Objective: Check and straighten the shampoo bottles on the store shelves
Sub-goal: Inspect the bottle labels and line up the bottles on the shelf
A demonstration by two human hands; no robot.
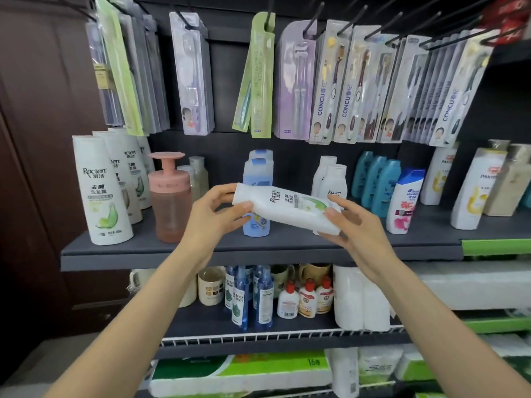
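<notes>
A white Raclen shampoo bottle (283, 208) with a green leaf label lies sideways in the air in front of the grey shelf (258, 248). My left hand (214, 215) grips its cap end and my right hand (349, 222) holds its bottom end. More white Raclen bottles (99, 188) stand upright in a row at the shelf's left. Two small white ones (333, 180) stand behind the held bottle. Blue bottles (257, 170) stand in the middle, partly hidden by the held bottle.
A pink pump bottle (169, 196) stands left of my hands. Teal bottles (376, 182), a Head & Shoulders bottle (403, 202) and Pantene bottles (474, 188) stand to the right. Packaged toothbrushes (327, 81) hang above. Spray bottles (250, 297) and cups fill the lower shelf.
</notes>
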